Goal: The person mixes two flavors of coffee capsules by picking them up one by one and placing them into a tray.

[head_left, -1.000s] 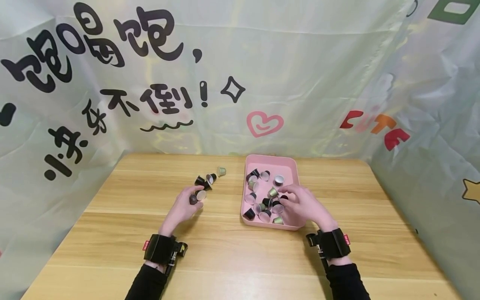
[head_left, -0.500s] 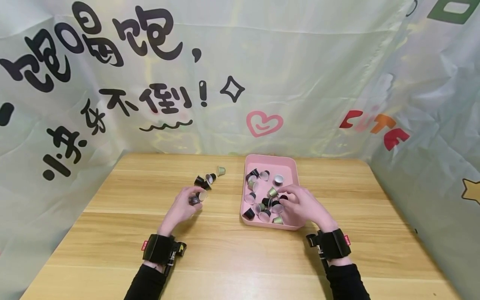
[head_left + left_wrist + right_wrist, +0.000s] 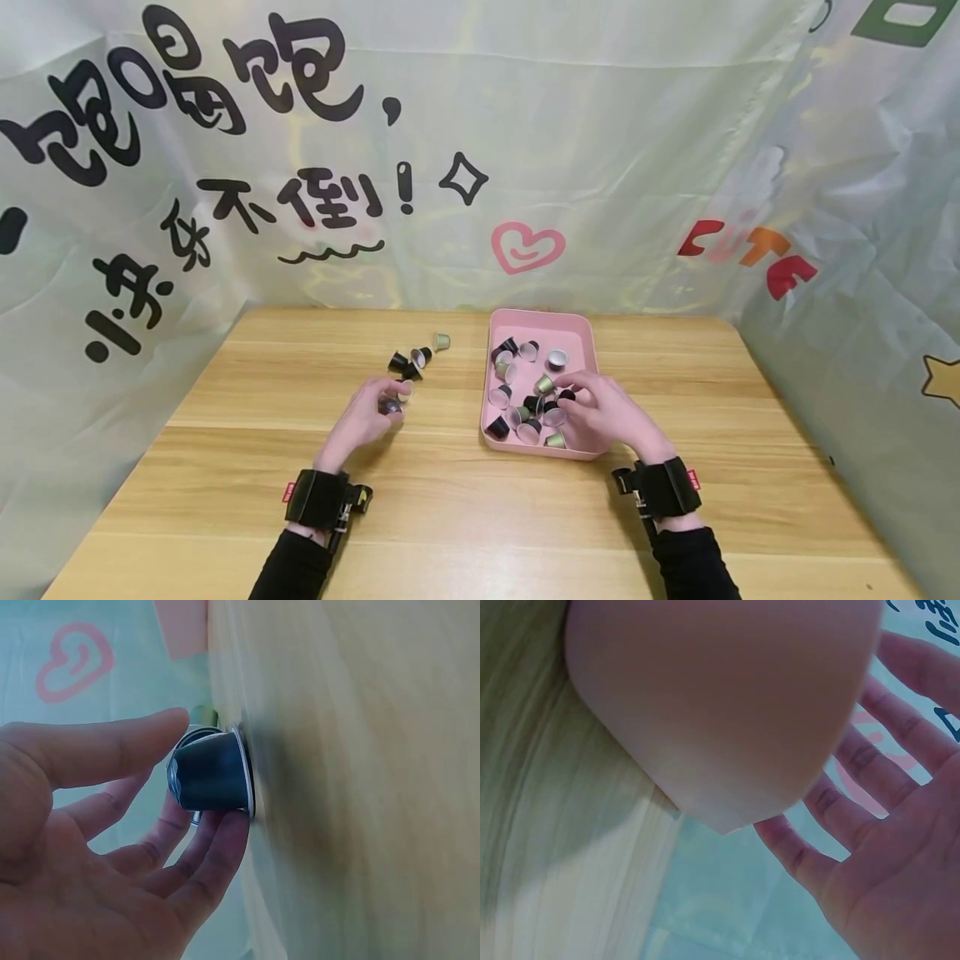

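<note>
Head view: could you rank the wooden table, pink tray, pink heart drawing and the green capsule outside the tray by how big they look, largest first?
1. wooden table
2. pink tray
3. pink heart drawing
4. green capsule

The gaps are plain in this view.

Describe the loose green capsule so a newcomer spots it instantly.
Find the pink tray on the wooden table, then look left, toward the back edge. The green capsule is the farthest back of the loose ones there and nearest the tray; its pale body sets it apart from the black capsules.
</note>
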### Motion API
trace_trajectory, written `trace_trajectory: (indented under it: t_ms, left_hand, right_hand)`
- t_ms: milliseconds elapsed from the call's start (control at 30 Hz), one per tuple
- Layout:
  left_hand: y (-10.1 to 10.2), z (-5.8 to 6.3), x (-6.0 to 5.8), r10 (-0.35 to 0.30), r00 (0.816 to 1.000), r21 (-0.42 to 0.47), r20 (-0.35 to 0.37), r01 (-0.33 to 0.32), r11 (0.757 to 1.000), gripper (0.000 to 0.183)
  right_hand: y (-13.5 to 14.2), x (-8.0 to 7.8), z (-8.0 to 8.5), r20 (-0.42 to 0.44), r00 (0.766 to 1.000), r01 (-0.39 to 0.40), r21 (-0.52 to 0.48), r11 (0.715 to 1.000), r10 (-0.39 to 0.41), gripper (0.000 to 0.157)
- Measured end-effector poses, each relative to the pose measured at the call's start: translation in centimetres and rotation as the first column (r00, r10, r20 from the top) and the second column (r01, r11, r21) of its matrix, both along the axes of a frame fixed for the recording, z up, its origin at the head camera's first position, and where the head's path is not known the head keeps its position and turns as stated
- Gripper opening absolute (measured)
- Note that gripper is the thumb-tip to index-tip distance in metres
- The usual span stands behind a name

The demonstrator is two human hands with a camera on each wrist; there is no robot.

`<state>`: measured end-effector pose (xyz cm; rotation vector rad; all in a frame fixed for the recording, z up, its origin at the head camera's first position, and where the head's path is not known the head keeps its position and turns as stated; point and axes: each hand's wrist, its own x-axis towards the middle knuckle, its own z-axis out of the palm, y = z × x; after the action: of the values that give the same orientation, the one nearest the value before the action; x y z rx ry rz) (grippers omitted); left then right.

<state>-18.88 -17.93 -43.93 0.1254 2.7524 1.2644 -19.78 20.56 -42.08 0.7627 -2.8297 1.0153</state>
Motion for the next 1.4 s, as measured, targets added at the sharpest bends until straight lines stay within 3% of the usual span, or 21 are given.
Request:
trace_trajectory:
  t_ms: [733, 1400]
  left_hand:
    - [-0.15, -0.09, -0.04, -0.001, 1.000, 0.007, 0.025, 0.001, 1.000, 0.035]
    - [0.27, -0.03, 0.14, -0.017, 1.000, 0.020, 0.011, 0.017, 1.000, 0.034]
  right_hand:
    - [-0.14, -0.29, 0.06, 0.035, 0.998, -0.042, -0.010, 0.999, 0.042, 0.032]
    - [-0.13, 0.02, -0.07, 0.043, 0.999, -0.031, -0.001, 1.000, 0.031, 0.030]
